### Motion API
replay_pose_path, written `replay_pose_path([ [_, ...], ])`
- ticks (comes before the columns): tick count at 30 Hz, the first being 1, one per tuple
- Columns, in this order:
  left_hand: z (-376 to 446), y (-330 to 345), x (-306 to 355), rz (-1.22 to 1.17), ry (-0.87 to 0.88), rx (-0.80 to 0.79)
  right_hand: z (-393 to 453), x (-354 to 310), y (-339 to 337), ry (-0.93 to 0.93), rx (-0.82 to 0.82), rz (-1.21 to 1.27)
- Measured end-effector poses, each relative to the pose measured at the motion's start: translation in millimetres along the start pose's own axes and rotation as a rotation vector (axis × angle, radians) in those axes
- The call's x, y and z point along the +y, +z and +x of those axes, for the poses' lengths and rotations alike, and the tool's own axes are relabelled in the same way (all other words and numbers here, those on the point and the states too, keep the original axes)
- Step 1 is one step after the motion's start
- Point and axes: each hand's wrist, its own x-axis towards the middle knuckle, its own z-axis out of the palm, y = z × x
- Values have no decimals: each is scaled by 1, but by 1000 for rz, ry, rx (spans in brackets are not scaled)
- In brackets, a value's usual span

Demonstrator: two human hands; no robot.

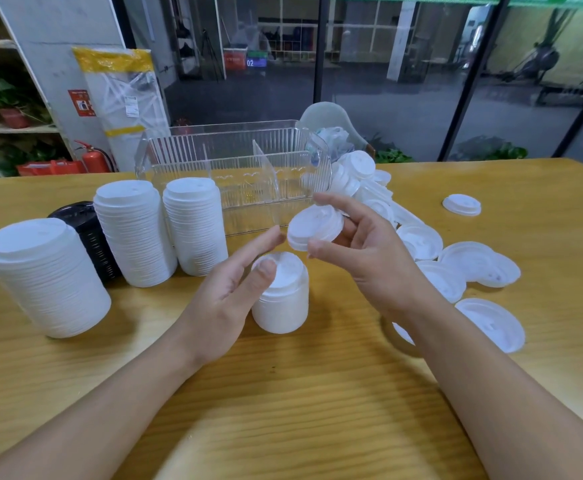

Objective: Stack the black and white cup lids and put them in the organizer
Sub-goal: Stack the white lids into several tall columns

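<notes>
Short white lid stack [280, 299] under relaxed L hand [229, 289]; R hand [359, 247] pinching tilted white lid [312, 228].

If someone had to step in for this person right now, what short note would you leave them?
Hands: the right hand pinches one white lid above the short white stack. The left hand is open, its thumb over that stack's top.

Things: three tall white stacks and a black stack stand on the table at the left. Loose white lids lie scattered at the right. The clear organizer stands behind, and it looks empty.

Done: several stacks built.

Left: add the held lid, stack the loose ones, then move all stacks into the organizer.
</notes>
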Motion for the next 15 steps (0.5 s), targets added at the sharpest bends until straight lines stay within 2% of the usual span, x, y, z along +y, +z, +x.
replay_pose_path([
  [5,-3,2,3,-6,25,-29,-1,-1,4,-17,-44,-20],
  [11,-4,1,7,16,89,-9,4,2,1,30,-37,222],
  [15,-3,0,5,-8,91,-35,3,4,-1,41,-64,199],
])
